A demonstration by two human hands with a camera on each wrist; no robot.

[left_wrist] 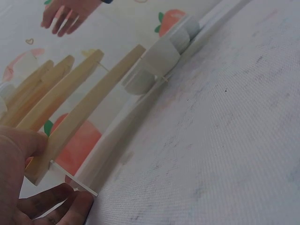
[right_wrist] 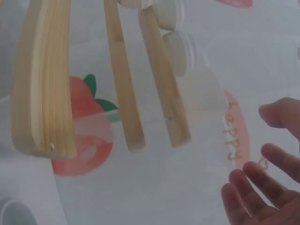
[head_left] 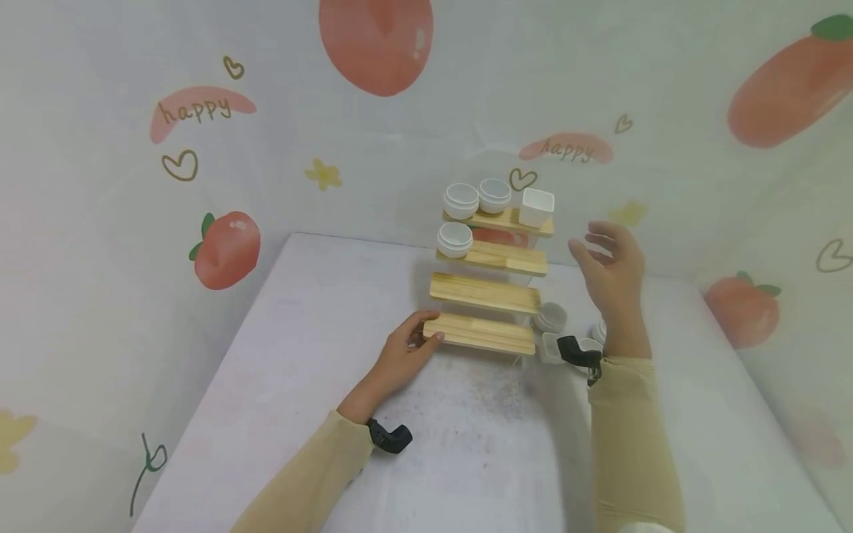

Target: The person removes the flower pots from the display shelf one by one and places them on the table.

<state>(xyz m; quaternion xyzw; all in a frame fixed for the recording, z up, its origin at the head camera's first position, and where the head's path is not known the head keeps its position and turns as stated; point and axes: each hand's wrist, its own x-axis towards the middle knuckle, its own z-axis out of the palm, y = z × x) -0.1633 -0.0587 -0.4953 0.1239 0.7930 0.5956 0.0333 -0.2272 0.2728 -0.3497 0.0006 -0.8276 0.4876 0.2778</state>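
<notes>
A four-tier stand [head_left: 486,293] with pale wooden boards and clear side panels stands on the table. My left hand [head_left: 403,357] grips the left end of its lowest board [left_wrist: 89,110], thumb on the wood and fingers down by the clear panel. Raised to the right of the top board, my right hand [head_left: 616,266] holds nothing, its fingers [right_wrist: 269,183] loosely spread. Two round white jars, one left [head_left: 461,201] and one beside it [head_left: 495,195], share the top board with a square white cup [head_left: 537,208]. Another round jar [head_left: 455,240] sits at the left of the second board.
On the table right of the stand are a round container [head_left: 552,317], a square container [head_left: 550,349] and other containers partly hidden behind my right wrist. A white cloth wall [head_left: 393,141] printed with fruit and "happy" closes off the back and sides.
</notes>
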